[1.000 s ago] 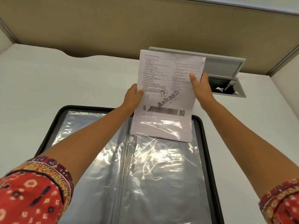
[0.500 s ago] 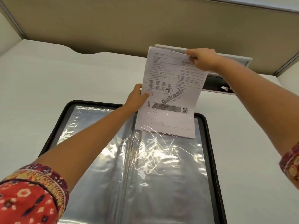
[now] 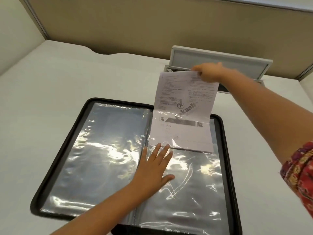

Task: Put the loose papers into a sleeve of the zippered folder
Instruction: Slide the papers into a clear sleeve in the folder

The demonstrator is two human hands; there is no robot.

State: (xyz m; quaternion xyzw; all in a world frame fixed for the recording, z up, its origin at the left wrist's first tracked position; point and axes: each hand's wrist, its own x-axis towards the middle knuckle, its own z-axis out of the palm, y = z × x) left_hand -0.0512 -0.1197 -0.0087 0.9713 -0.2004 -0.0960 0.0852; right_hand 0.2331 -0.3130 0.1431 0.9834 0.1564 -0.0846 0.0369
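Step in hand is insertion, part done by my judgement: the papers [image 3: 184, 106] stand with their lower portion inside the clear sleeve [image 3: 191, 168] on the right half of the zippered folder [image 3: 59, 158], which lies open and flat on the white desk [image 3: 59, 78]; their upper portion rises tilted above the sleeve mouth. My right hand [image 3: 209, 72] pinches the sheets at their top right corner, fingers curled on the edge. My left hand [image 3: 155, 168] lies flat on the sleeve near the spine, fingers straight and spread, holding nothing; its fingertips [image 3: 166, 147] reach the papers' bottom edge, seen through the plastic. The film is wrinkled and throws strong glare, so I cannot tell whether the bottom edge runs free or catches on a crease. Behind the folder a grey hatch [image 3: 220, 63] in the desk stands open, just beside my right hand. Next move, as I judge it: feed the sheets down evenly from the top while the flat palm keeps the film from bunching, and watch for buckling at the sleeve mouth
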